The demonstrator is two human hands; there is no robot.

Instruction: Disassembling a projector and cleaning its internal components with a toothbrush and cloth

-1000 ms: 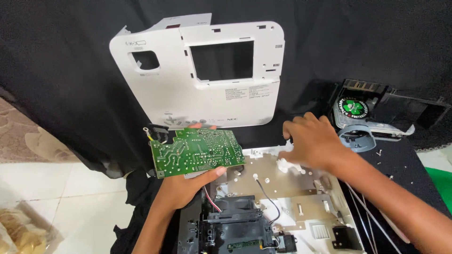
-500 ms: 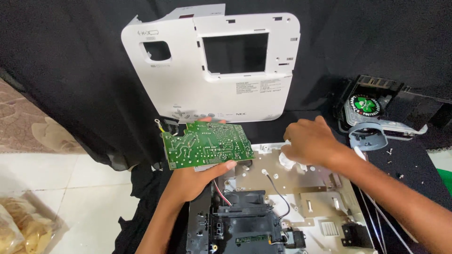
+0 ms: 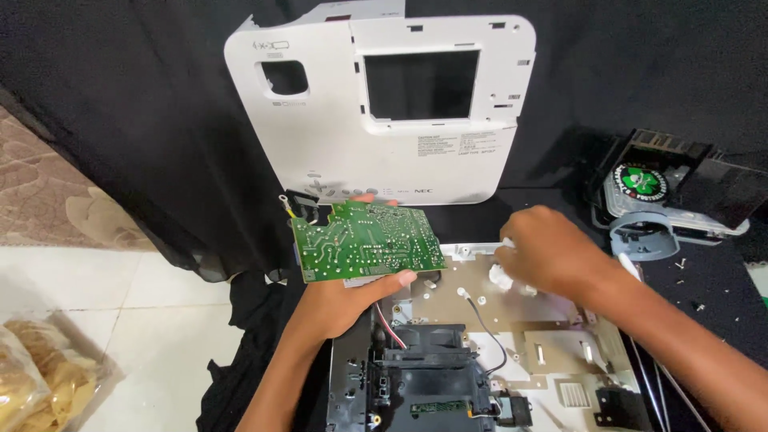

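Left hand (image 3: 336,300) grip clamps the green circuit board (image 3: 366,242) lifted clear above the opened chassis (image 3: 512,320), right hand (image 3: 552,256) pinches white tissue (image 3: 502,276) on its metal plate, white top cover (image 3: 384,112) already off; black inner block still mounted.

I'm seeing black cloth (image 3: 144,120) covering the work surface; white housing cover (image 3: 384,104) lying at its far side, opened chassis (image 3: 512,352) nearer me, fan assembly (image 3: 648,200) sitting right, loose screws (image 3: 680,262) beside it
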